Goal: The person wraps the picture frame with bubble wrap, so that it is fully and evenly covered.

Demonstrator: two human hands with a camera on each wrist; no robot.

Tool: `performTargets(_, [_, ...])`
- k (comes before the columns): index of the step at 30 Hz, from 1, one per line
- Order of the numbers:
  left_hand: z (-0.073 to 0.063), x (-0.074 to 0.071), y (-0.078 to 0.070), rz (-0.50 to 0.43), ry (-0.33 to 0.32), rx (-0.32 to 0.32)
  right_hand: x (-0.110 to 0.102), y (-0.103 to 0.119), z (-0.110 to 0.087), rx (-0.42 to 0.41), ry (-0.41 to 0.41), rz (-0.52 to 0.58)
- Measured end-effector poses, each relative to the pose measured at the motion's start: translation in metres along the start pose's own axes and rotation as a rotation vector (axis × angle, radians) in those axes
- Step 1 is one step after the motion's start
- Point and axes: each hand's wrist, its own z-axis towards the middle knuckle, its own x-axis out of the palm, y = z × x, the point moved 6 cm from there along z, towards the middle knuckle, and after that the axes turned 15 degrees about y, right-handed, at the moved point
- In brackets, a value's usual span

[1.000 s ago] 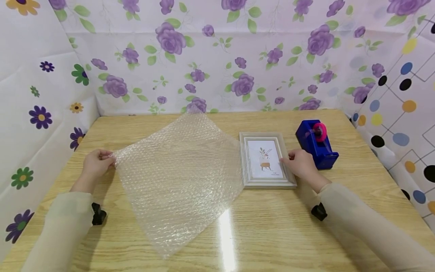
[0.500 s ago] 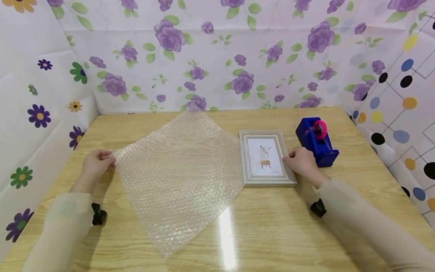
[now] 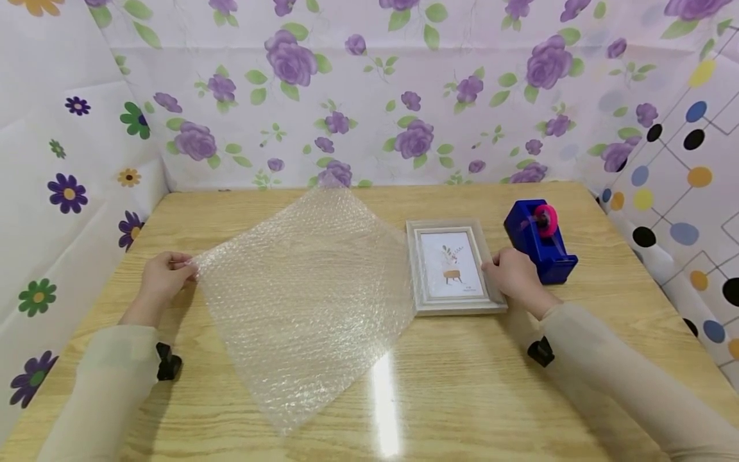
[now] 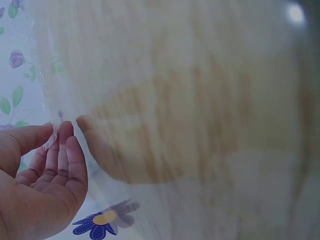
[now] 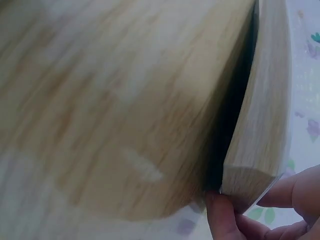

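We notice scarcely any shift: left hand point(image 3: 163, 280) pinching bubble wrap point(image 3: 308, 292), right hand point(image 3: 516, 277) gripping picture frame point(image 3: 452, 266), so both seem steadied.

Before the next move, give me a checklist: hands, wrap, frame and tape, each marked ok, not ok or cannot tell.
1. Left hand pinching a corner of the bubble wrap: ok.
2. Right hand gripping the right side of the picture frame: ok.
3. Frame face up: ok.
4. Frame enclosed in wrap: not ok; the sheet lies spread open.
5. Tape dispenser loaded with a pink roll: ok.
6. Gap between right hand and dispenser: cannot tell.
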Motion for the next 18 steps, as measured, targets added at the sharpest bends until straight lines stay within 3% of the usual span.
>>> performTargets(7, [-0.002, -0.002, -0.001, 0.015, 0.004, 0.004, -0.001, -0.002, 0.002, 0.012, 0.070, 0.122])
performTargets(13, [-0.005, -0.001, -0.007, 0.042, -0.003, 0.021, -0.003, -0.007, 0.008, 0.057, 0.224, 0.405])
performTargets(18, [-0.007, 0.006, -0.011, 0.057, 0.025, 0.052, 0.001, -0.014, 0.010, 0.080, 0.295, 0.524])
